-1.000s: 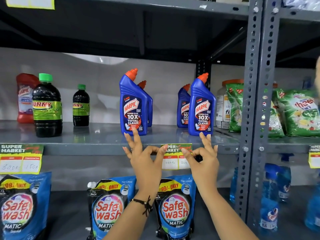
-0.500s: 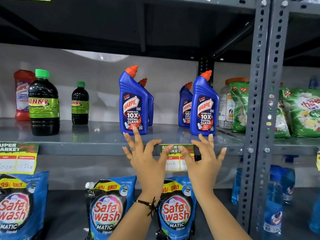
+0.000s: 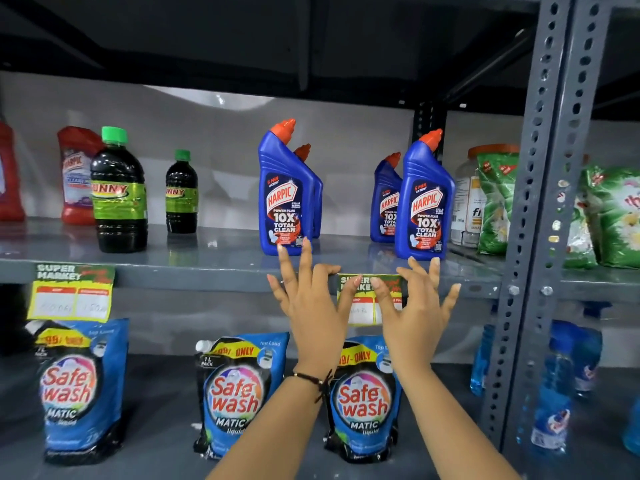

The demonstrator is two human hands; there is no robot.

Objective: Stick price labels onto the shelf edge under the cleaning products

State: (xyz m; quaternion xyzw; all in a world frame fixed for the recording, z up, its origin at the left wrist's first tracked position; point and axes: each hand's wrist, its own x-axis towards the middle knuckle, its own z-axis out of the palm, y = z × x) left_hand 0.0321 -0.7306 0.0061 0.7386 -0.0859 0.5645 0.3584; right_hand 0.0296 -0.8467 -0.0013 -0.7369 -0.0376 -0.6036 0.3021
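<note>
A green and yellow price label [image 3: 365, 295] hangs on the grey shelf edge [image 3: 207, 277] below two blue Harpic bottles [image 3: 285, 199] [image 3: 424, 202]. My left hand [image 3: 311, 303] is at the label's left side, fingers spread and thumb on its left edge. My right hand [image 3: 414, 310] covers the label's right part, its thumb pressed on the label and its fingers fanned upward. Neither hand grips anything. A second price label [image 3: 71, 292] is stuck further left on the same edge.
Two dark bottles with green caps [image 3: 119, 192] [image 3: 181, 194] and a red bottle [image 3: 74, 174] stand on the left. Safe wash pouches [image 3: 242, 393] fill the lower shelf. A perforated grey upright [image 3: 530, 202] rises on the right, with green detergent bags [image 3: 613, 216] beyond it.
Both hands let go of their pinch on the label's top corners and spread their fingers; the thumbs now rest on the label. The view moved closer.
</note>
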